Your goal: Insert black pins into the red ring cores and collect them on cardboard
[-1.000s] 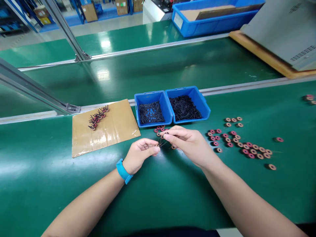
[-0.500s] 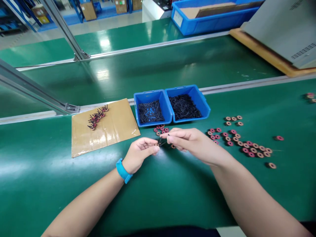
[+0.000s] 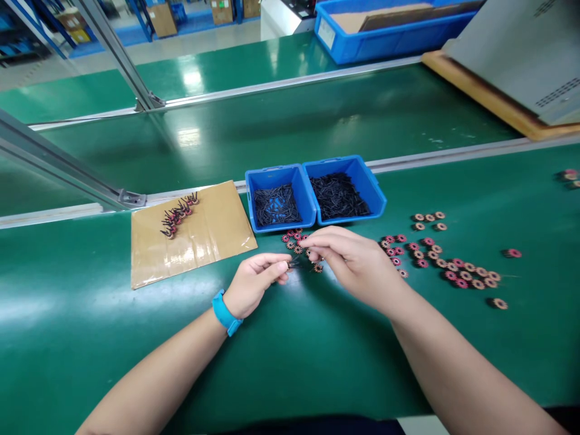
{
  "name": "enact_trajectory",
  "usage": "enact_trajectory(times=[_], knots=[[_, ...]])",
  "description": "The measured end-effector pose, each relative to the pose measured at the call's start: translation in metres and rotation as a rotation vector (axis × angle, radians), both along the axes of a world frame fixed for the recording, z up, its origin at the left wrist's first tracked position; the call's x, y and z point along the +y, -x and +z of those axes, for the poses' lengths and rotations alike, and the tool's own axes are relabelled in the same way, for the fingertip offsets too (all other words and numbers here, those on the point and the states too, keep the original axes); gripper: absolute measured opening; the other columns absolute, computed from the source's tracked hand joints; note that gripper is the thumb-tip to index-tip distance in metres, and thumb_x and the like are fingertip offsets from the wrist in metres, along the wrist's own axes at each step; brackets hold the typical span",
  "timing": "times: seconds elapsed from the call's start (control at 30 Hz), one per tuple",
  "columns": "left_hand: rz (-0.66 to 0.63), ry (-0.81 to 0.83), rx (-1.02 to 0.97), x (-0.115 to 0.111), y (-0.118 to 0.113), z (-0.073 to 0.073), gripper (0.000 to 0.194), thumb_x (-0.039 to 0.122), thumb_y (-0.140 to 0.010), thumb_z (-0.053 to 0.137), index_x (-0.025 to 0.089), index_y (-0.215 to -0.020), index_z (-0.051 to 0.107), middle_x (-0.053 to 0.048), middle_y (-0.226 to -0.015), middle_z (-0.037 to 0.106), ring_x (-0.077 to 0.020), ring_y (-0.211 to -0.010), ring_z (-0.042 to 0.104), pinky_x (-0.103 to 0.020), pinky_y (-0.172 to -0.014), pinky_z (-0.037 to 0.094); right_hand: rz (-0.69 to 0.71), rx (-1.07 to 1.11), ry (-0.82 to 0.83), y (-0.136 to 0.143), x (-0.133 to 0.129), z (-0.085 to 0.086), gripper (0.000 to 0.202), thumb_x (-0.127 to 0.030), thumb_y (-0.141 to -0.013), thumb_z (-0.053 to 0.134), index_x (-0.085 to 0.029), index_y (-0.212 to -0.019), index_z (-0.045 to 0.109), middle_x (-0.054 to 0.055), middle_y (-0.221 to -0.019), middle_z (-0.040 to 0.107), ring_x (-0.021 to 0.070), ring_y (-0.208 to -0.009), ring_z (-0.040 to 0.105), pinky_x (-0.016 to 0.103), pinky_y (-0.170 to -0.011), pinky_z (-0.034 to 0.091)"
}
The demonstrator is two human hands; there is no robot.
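My left hand (image 3: 256, 281), with a blue band at its wrist, pinches a small toothed ring-shaped motor stator (image 3: 289, 264) between thumb and forefinger. Thin dark leads stick out of it to the right. Just right of these leads is my right hand (image 3: 356, 260), its thumb and fingers pressed together; whatever they hold is too small to make out. Several red and copper-coloured stators (image 3: 298, 249) lie on the green table behind and between the hands, some hidden by the right fingers.
Two blue bins, the left one (image 3: 283, 227) and the right one (image 3: 375, 199), contain short black tubes. Stators with black tubes (image 3: 177, 219) stand on a cardboard sheet (image 3: 217, 232) at left. More loose stators (image 3: 453, 267) spread across the right. A metal post (image 3: 113, 60) rises at back left.
My right hand has drawn slightly up and away from the leads, its fingers curling more. The black tube seen at its fingertips earlier no longer shows there. My left hand has barely moved.
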State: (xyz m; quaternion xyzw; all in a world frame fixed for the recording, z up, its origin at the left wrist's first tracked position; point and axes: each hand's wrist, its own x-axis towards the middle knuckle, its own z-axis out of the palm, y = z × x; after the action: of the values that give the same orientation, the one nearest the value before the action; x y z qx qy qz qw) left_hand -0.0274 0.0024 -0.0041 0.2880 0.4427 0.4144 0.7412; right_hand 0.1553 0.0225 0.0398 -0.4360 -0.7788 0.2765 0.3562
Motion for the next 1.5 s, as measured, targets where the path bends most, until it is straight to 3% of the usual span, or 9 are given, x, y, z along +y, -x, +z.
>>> enact_trajectory(times=[0.17, 0.3, 0.43, 1.13, 1.5], knots=[[0.005, 0.004, -0.010, 0.0001, 0.0003, 0.0006, 0.029, 0.034, -0.058, 0.079, 0.016, -0.079, 0.072, -0.001, -0.065, 0.066, -0.0090, -0.057, 0.054, -0.027, -0.062, 0.042, 0.065, -0.159, -0.176, 0.0003, -0.0020, -0.0009, 0.035, -0.004, -0.081, 0.035, -0.021, -0.094, 0.062, 0.006, -0.082, 0.067, 0.0153, -0.075, 0.063, 0.030, -0.068, 0.053], [0.019, 0.007, -0.017, 0.0004, 0.0006, 0.0016, 0.029, 0.035, -0.055, 0.080, 0.016, -0.076, 0.072, 0.000, -0.062, 0.066, -0.0085, -0.055, 0.055, -0.025, -0.060, 0.042, 0.060, -0.281, -0.258, -0.0009, -0.0036, -0.0031, 0.036, -0.002, -0.081, 0.035, -0.019, -0.096, 0.062, 0.008, -0.092, 0.069, 0.0180, -0.087, 0.065, 0.034, -0.074, 0.054], [0.022, 0.010, -0.019, 0.0008, 0.0001, 0.0029, 0.030, 0.035, -0.054, 0.081, 0.016, -0.075, 0.072, 0.001, -0.060, 0.065, -0.0078, -0.054, 0.055, -0.025, -0.059, 0.041, 0.078, -0.318, -0.299, -0.0022, -0.0040, -0.0046, 0.031, -0.002, -0.083, 0.037, -0.017, -0.097, 0.060, 0.009, -0.092, 0.070, 0.0176, -0.086, 0.065, 0.033, -0.074, 0.055], [0.013, 0.000, -0.019, 0.0008, 0.0002, 0.0042, 0.028, 0.034, -0.055, 0.080, 0.017, -0.075, 0.072, 0.002, -0.059, 0.063, -0.0080, -0.055, 0.053, -0.025, -0.058, 0.040, 0.091, -0.356, -0.247, -0.0042, -0.0047, -0.0069, 0.030, -0.003, -0.085, 0.037, -0.017, -0.100, 0.059, 0.009, -0.096, 0.069, 0.0184, -0.090, 0.064, 0.035, -0.076, 0.054], [0.026, 0.004, -0.017, 0.0013, 0.0000, 0.0031, 0.028, 0.034, -0.053, 0.081, 0.017, -0.074, 0.072, 0.001, -0.059, 0.064, -0.0082, -0.055, 0.053, -0.025, -0.058, 0.040, 0.142, -0.405, -0.211, -0.0004, -0.0027, -0.0053, 0.030, 0.000, -0.081, 0.038, -0.013, -0.096, 0.060, 0.010, -0.088, 0.067, 0.0202, -0.085, 0.061, 0.034, -0.073, 0.053]])
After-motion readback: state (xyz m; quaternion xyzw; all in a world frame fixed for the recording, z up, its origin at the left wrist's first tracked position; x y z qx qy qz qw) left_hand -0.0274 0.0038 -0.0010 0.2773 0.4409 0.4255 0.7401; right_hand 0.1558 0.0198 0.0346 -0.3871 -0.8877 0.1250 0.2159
